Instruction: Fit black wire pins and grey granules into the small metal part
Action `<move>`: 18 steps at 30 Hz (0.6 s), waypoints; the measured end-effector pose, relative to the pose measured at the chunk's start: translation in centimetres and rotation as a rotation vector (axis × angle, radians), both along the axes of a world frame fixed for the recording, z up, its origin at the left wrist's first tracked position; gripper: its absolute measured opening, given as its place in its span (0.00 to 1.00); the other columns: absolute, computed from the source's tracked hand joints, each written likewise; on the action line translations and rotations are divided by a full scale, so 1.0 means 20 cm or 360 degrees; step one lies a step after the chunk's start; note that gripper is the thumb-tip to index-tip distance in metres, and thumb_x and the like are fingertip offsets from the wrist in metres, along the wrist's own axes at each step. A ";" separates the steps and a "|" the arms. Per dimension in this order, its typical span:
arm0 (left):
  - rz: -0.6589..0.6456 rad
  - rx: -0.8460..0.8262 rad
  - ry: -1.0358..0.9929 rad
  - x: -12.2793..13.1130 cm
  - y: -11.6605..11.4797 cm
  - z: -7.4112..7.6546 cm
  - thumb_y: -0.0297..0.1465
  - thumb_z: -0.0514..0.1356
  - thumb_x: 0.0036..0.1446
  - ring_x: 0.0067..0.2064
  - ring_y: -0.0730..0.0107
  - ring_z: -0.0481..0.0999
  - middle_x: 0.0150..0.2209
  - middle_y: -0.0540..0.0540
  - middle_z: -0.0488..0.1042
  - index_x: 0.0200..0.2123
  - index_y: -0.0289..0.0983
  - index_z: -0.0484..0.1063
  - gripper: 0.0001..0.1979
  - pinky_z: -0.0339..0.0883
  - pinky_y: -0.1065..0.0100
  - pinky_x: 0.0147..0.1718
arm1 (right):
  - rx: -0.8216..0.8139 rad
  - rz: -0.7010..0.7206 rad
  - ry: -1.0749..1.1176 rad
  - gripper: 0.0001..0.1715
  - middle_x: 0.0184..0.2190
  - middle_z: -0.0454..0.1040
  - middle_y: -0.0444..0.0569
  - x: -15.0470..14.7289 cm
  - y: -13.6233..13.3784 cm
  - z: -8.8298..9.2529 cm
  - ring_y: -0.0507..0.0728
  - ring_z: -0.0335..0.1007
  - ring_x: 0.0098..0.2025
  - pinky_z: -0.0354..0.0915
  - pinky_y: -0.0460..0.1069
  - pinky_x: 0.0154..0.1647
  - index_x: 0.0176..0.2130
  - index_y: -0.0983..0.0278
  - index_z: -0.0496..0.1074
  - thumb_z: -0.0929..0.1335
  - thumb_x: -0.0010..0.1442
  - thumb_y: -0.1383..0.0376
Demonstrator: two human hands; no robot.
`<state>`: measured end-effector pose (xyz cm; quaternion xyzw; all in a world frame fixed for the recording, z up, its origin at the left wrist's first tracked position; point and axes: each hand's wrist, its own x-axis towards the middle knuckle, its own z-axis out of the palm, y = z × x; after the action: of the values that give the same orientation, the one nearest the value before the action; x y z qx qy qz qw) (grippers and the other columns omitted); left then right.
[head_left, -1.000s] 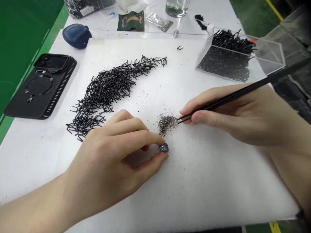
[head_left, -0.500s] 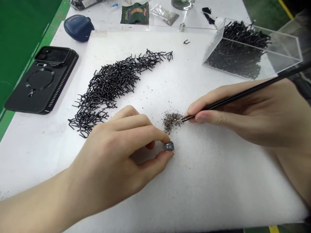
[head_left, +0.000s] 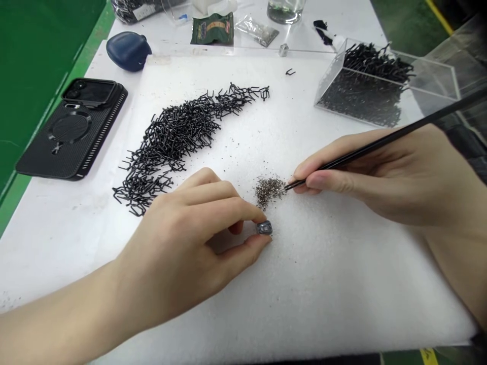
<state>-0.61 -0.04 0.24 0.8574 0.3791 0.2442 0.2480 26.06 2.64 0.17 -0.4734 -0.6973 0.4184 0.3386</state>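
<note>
Between thumb and index finger, my left hand [head_left: 190, 238] pinches a small dark grey block [head_left: 265, 227] with a shiny, recessed face, low over the white foam sheet [head_left: 327, 289]. My right hand [head_left: 376, 167] holds black tweezers [head_left: 353, 152] like a pen. Their tips touch the right edge of a little heap of tiny metallic bits [head_left: 268, 190], which lies just beyond the block. Whether the tips grip one of the bits is too small to tell. Behind my left hand spreads a long pile of black forked pieces [head_left: 178, 129].
A clear box [head_left: 380, 91] of black pieces stands at the back right. At left lie a phone [head_left: 72, 129] and a dark blue rounded object [head_left: 128, 50]. A green packet [head_left: 212, 29], a clear bag [head_left: 258, 30] and a glass [head_left: 285, 11] line the back.
The view has shifted slightly, so the background things sit a little lower. Both hands keep nearly the same pose, with the block still pinched and the tweezer tips still at the heap.
</note>
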 end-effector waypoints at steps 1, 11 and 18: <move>-0.0003 -0.0003 -0.0003 0.00 0.00 0.00 0.28 0.68 0.63 0.34 0.73 0.73 0.29 0.53 0.78 0.39 0.41 0.84 0.03 0.71 0.72 0.33 | -0.0001 -0.0003 0.0014 0.02 0.33 0.87 0.43 0.00 0.00 0.00 0.58 0.85 0.35 0.82 0.50 0.34 0.35 0.54 0.87 0.81 0.59 0.62; -0.0009 -0.0003 -0.0062 0.01 0.00 -0.03 0.28 0.71 0.62 0.35 0.69 0.74 0.29 0.52 0.79 0.39 0.38 0.85 0.02 0.73 0.68 0.35 | -0.0077 0.0335 0.0127 0.07 0.38 0.86 0.42 -0.05 -0.09 0.03 0.57 0.86 0.40 0.82 0.49 0.38 0.41 0.52 0.83 0.75 0.66 0.67; -0.0019 -0.0031 -0.0061 0.01 -0.01 0.00 0.28 0.71 0.62 0.36 0.67 0.74 0.30 0.51 0.80 0.40 0.38 0.85 0.03 0.72 0.66 0.34 | -0.0072 0.0393 0.0123 0.11 0.40 0.86 0.43 -0.05 -0.09 0.00 0.58 0.86 0.42 0.82 0.50 0.41 0.43 0.51 0.83 0.76 0.65 0.69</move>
<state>-0.40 -0.15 0.15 0.8524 0.3714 0.2553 0.2652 25.02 0.90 0.21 -0.3750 -0.7272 0.4903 0.3004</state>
